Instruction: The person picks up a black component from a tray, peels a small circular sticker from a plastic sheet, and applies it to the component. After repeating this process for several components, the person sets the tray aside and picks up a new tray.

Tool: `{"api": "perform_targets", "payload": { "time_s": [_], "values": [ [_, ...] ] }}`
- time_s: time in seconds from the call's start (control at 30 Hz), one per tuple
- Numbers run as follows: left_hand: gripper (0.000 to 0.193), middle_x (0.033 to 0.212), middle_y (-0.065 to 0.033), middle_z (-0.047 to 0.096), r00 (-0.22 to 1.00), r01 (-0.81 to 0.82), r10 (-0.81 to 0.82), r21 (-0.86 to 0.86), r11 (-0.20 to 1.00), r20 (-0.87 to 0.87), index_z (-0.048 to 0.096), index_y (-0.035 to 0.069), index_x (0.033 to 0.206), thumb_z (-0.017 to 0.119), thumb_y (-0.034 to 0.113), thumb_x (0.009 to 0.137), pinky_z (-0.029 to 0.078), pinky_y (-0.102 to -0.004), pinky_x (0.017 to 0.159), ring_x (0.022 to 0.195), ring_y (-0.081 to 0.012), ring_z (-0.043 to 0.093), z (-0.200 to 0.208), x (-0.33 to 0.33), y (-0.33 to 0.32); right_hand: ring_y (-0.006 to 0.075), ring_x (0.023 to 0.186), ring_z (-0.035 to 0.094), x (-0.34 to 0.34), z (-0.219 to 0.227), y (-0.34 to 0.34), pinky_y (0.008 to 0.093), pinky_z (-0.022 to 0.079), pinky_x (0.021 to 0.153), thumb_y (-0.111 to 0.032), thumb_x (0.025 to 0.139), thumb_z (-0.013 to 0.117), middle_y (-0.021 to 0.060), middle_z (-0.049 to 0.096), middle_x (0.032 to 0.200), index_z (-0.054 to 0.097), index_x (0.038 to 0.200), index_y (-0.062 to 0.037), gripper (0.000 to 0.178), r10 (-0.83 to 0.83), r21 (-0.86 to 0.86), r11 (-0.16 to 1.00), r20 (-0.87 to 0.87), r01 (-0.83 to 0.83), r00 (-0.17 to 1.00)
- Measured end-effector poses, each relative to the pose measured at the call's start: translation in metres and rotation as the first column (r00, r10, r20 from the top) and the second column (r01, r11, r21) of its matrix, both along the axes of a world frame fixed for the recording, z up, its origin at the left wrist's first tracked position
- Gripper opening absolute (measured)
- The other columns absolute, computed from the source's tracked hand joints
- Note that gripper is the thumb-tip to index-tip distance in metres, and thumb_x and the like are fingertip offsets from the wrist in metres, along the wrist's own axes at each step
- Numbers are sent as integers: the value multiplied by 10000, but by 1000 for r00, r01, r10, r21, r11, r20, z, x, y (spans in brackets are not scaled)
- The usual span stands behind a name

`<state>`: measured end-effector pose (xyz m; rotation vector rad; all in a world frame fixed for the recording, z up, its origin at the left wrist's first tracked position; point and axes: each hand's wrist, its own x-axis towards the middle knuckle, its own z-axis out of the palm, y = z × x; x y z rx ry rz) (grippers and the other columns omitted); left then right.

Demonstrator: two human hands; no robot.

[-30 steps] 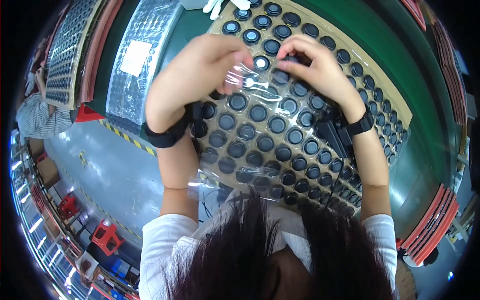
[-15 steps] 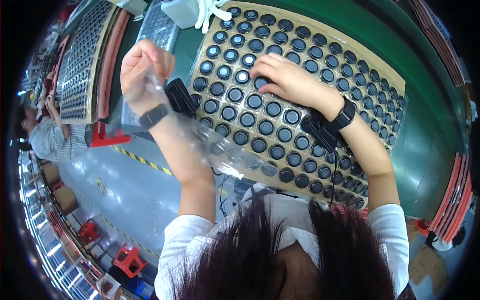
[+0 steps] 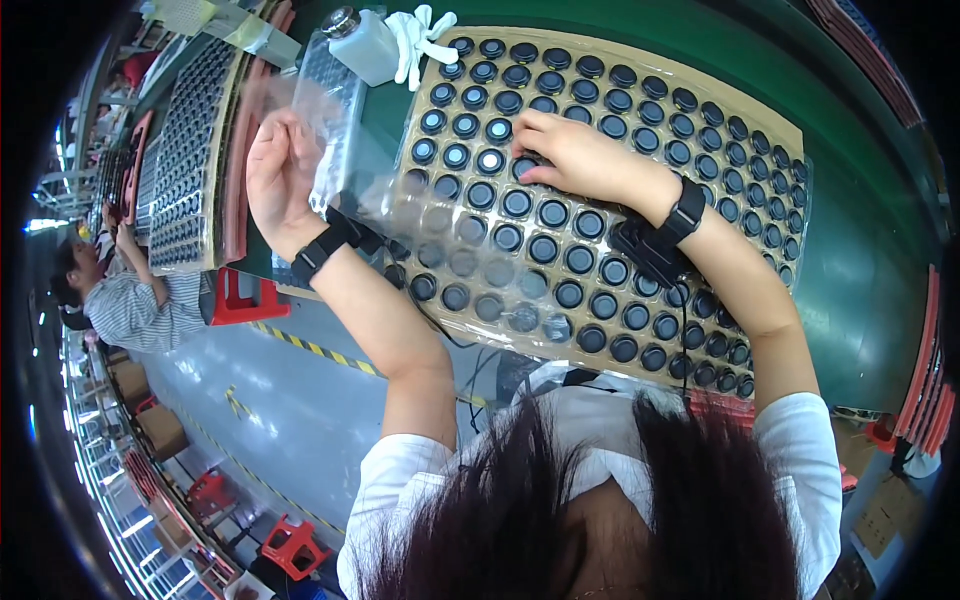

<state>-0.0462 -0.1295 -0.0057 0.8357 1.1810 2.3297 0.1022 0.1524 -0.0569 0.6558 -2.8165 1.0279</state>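
Rows of round black parts (image 3: 543, 248) with grey tops sit in the pockets of a clear tray (image 3: 800, 150) over brown board. Several near the upper left have pale, shiny centres. My right hand (image 3: 580, 155) curls over these rows, thumb and fingers closed about one round black part (image 3: 524, 167). At the left, raised beside the tray, my left hand (image 3: 283, 175) has its fingers curled in on a clear plastic film (image 3: 380, 205). That film is blurred and trails over the tray's left and near parts. Each wrist wears a black strap with a dark device.
A white glove (image 3: 415, 45) and a pale bottle (image 3: 360, 48) with a metal cap stand at the back left. Another filled tray (image 3: 195, 150) lies further left. Beyond, a person (image 3: 130, 290) in stripes sits near a red stool (image 3: 245, 298). Black cables hang by both wrists.
The clear film has swung up and left, from below my left forearm to across the tray. My left wrist has turned. My right hand stays at the same rows; the whole view has shifted slightly.
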Motion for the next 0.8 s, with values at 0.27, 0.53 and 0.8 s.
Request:
{"api": "perform_targets", "payload": {
  "time_s": [0.27,0.53,0.8],
  "values": [
    [246,795,-71,563,930,-325,361,-598,732,-64,523,-29,1033,453,151,881,391,-218,607,673,-105,493,7,-28,-51,279,901,510,8,-1,-8,352,441,749,-145,713,645,95,457,983,512,903,-18,265,-77,120,989,-75,86,994],
    [293,889,-84,591,616,-651,779,-635,417,-120,542,-9,1048,486,217,871,425,-244,661,765,-137,532,-19,-22,-47,282,891,510,8,-3,-8,363,444,735,-152,716,639,100,454,955,490,947,-15,308,-97,102,989,-102,107,990],
    [210,858,-51,603,387,-921,750,-257,292,-536,606,-20,899,546,170,831,393,-219,662,752,-95,518,25,60,-1,290,887,515,4,-2,-20,366,456,723,-140,688,632,115,455,959,473,967,-14,345,-154,200,966,-79,167,985]
  ]
}}
